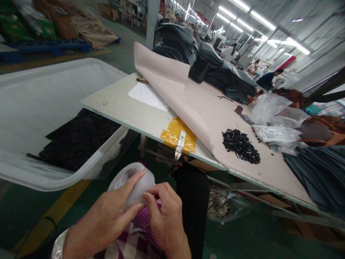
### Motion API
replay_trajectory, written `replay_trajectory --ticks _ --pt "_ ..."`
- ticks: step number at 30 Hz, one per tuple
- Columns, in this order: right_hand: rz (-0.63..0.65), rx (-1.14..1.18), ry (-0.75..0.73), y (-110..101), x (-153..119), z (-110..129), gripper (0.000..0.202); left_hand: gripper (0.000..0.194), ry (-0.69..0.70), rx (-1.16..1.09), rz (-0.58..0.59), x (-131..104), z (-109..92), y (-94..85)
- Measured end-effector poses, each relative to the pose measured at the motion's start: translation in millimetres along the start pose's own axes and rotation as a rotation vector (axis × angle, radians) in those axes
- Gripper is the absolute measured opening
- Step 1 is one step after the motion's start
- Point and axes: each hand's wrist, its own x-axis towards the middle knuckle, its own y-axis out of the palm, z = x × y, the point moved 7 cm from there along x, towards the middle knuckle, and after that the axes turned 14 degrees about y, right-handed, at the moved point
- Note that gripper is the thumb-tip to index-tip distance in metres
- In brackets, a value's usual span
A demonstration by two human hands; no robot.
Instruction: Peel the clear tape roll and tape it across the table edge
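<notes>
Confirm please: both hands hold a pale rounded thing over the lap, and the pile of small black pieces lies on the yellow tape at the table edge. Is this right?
Not quite. The head view shows the pile of small black pieces on the pink sheet, not the yellow tape; a metal blade lies on that. Left hand and right hand do hold the pale rounded thing.

Green floor [242, 237], worktable [126, 108], ceiling strip lights [262, 19]

You held a small translucent white container [134, 185] low over your lap. It lay tilted, its rounded end up. A faint printed label showed on it.
</notes>
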Motion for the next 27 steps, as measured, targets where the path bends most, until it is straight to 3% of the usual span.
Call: replay_trajectory --ticks 5,10,17,20,25,27 --pt "-0.031 -0.050 -0.075 2 -2 3 0.014 0.064 -0.022 -0.026 0.024 -3 2 3.8" --pt "-0.039 -0.038 -0.056 3 -4 -1 0.017 0.067 -0.045 -0.078 0.054 -2 3 4.4" --pt "-0.137 -0.130 -0.202 -1 -11 8 0.017 0.069 -0.038 -0.176 0.087 -1 0 5.1" --pt "-0.144 -0.065 -0.156 -6 -12 8 0.017 0.066 -0.053 -0.252 0.091 1 5 5.6" --pt "-0.093 0.083 0.002 -8 -8 -5 0.016 0.064 -0.344 -0.596 0.204 4 28 18.0" --pt "-0.041 0.144 0.139 -5 -1 -17 0.017 0.059 -0.373 -0.698 0.220 5 30 21.4"
